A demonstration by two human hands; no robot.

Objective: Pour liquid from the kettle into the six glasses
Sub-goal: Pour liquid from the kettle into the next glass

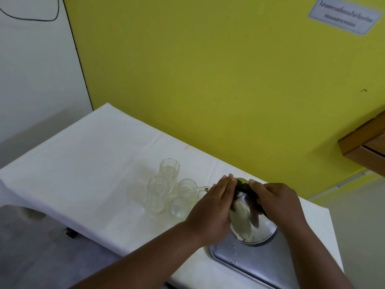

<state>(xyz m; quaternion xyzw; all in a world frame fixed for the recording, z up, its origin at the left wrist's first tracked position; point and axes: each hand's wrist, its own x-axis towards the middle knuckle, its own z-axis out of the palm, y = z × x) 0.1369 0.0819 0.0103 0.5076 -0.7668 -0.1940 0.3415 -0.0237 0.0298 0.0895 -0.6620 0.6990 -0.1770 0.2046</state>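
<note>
A shiny steel kettle point(250, 217) is tipped to the left above a metal tray point(256, 265), its spout reaching over a glass that my hand mostly hides. My right hand point(275, 201) grips the kettle's dark handle at the top. My left hand point(212, 207) lies flat against the kettle's left side, fingers together. Several clear glasses stand in a cluster left of the kettle: a tall one at the back point(169, 168), a tall one in the middle point(158, 193), a short one point(187, 188) and another short one in front point(179, 207). Some hold clear liquid.
A white cloth covers the table point(83, 163), which runs along a yellow wall point(208, 80). Water drops lie on the tray. A wooden shelf edge point(364, 142) juts out at the right. A notice point(345, 16) hangs on the wall.
</note>
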